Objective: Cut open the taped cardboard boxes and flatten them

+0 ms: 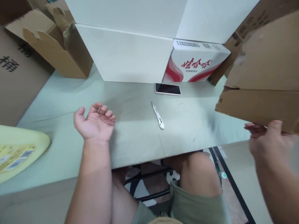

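Observation:
My left hand [94, 123] lies on the pale green table [130, 130], palm up, fingers loosely curled, holding nothing. My right hand [268, 143] grips the lower edge of a brown cardboard box [266, 74] held up in the air at the right. A white utility knife [158, 115] lies on the table between my hands, closer to the left one. A dark phone [168, 89] lies flat beyond the knife, near the boxes at the back.
Large white boxes [126, 56] and a red-and-white printed carton [196, 63] stand along the back. An open brown carton [53, 43] and a big cardboard box [16, 77] stand at the left. A yellow-green object [18, 151] lies at the left edge. My knees show below the table's front edge.

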`<state>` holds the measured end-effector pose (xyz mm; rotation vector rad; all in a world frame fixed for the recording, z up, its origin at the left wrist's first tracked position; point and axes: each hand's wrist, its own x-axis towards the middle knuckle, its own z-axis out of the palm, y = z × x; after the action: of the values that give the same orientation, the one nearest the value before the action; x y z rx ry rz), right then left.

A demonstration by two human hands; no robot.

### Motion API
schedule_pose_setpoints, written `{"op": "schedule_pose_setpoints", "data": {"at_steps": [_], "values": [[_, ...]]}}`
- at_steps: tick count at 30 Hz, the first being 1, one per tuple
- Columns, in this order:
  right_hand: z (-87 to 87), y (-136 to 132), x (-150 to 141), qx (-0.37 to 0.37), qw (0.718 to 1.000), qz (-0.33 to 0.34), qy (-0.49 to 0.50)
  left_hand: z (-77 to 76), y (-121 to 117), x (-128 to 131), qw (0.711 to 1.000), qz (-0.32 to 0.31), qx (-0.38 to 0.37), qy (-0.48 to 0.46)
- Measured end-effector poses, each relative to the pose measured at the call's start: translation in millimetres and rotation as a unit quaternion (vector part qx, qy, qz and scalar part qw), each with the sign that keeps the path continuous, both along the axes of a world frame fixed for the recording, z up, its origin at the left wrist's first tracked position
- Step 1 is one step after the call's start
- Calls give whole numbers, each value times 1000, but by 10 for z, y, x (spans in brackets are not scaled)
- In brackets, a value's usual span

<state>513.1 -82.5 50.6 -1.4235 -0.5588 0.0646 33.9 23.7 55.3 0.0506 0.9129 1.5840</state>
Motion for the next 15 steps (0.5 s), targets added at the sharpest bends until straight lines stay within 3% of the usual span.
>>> {"op": "schedule_pose_setpoints", "data": {"at_steps": [3,6,10,15], "values": [[10,-52,403,-64,992,-65,-84,-17,3,0,1000,1,1,12],[6,135,617,-130,975,-100,-151,-49,25,16,1000,-5,4,20],[71,814,861,-248,943,-124,-184,-78,80,65,1000,5,-11,27],[300,1895,1107,-322,908,-92,-250,-59,185,132,996,25,-40,81]]}}
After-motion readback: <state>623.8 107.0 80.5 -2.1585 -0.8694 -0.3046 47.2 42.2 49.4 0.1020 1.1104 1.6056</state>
